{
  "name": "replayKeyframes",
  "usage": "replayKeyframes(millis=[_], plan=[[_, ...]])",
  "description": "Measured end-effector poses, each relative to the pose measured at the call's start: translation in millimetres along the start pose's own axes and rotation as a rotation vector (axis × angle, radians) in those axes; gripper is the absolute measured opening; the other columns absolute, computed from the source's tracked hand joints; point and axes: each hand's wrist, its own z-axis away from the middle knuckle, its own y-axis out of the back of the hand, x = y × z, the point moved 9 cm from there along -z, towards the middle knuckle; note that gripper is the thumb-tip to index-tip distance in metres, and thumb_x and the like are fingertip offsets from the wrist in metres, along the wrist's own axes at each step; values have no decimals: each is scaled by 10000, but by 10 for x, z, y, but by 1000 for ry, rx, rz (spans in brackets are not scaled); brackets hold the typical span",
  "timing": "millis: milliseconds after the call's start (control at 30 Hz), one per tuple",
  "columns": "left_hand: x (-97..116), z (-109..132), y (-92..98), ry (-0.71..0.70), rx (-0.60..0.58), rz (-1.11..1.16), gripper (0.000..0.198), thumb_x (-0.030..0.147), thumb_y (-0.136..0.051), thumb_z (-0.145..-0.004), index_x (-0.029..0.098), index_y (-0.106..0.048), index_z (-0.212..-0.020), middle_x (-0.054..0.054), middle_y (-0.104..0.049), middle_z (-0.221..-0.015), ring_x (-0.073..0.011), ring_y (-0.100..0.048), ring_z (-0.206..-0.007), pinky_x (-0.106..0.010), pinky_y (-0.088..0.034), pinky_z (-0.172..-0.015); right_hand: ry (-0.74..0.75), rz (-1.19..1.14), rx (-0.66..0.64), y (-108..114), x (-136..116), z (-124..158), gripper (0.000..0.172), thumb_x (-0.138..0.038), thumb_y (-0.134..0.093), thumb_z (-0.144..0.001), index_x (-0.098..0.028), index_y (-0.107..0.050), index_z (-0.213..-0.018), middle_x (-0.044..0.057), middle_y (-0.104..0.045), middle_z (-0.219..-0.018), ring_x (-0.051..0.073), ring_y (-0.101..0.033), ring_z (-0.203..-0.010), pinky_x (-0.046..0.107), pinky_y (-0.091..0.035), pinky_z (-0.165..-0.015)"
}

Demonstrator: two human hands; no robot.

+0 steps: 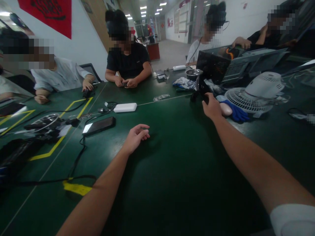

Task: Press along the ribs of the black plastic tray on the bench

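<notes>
My left hand point(136, 137) hovers just over the dark green table point(172, 157), palm turned up a little, fingers loosely curled, holding nothing. My right hand point(211, 106) reaches further out and touches a small black stand-like object point(201, 89); its fingers curl toward it, and I cannot tell whether they grip it. A black phone point(99, 125) with a cable lies to the left of my left hand. A white power bank point(125, 107) lies beyond the phone.
A white fan point(256, 93) lies on its side at right, beside blue gloves point(235, 111) and an open black computer case point(228, 65). Black gear and cables point(46, 126) sit at left among yellow tape lines. Several other people sit around the table's far side.
</notes>
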Motion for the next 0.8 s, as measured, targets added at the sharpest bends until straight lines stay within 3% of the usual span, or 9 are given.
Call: replayKeyframes(millis=[300, 400, 567, 800], plan=[[3, -42, -27, 5, -37, -18, 333, 423, -700, -810, 177, -674, -1032, -10, -697, -694, -138, -554, -606, -290, -433, -611, -198, -149, 134, 136, 232, -11, 629, -185, -545, -796, -193, -491, -1423, 112, -680, -1292, 295, -630, -1203, 506, -458, -1091], [10, -45, -36, 0, -44, -19, 324, 419, -694, -817, 179, -672, -1033, -9, -696, -693, -137, -553, -609, -288, -433, -612, -138, -107, 118, 130, 165, 3, 601, -153, -512, -795, -172, -524, -1395, 127, -671, -1299, 293, -616, -1220, 501, -446, -1110], [7, -39, -50, 4, -51, -16, 311, 415, -699, -817, 185, -673, -1024, -5, -691, -696, -134, -553, -613, -282, -432, -610, 102, 53, -13, 51, -98, 59, 549, -134, -496, -799, -206, -638, -1324, 113, -651, -1338, 309, -583, -1265, 511, -432, -1123], [-6, -41, -73, -6, -60, -37, 309, 423, -693, -816, 192, -675, -1020, -14, -691, -705, -146, -563, -609, -287, -437, -590, 120, 286, -153, 11, -180, 111, 565, -140, -507, -835, -267, -647, -1368, 120, -605, -1393, 381, -555, -1252, 614, -381, -1064]])
